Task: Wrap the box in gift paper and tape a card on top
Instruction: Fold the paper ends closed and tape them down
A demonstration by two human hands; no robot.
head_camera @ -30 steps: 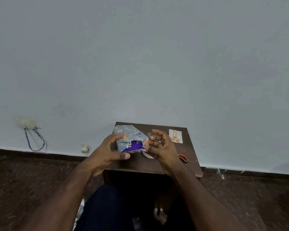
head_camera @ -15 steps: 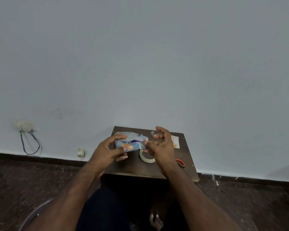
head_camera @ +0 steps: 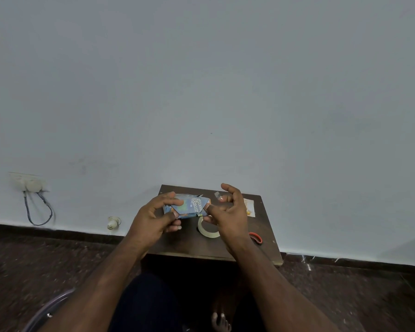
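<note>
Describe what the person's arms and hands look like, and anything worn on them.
Both forearms are bare up to the bottom frame edge: no sleeves show. The left hand and right hand wear no gloves, and no watch, bracelet or ring is visible on either wrist or on the fingers. Short, pale fingernails show on several fingertips. Dark trousers cover the lap below.

The small dark wooden table (head_camera: 177,245) has bare surface along its near edge and near-left corner; toward the right, the cream roll of tape (head_camera: 207,230) lies beside the red-handled scissors (head_camera: 256,237); the white card with orange print (head_camera: 249,207) fills the far right; the pale wall (head_camera: 201,92) closes the far side.
</note>
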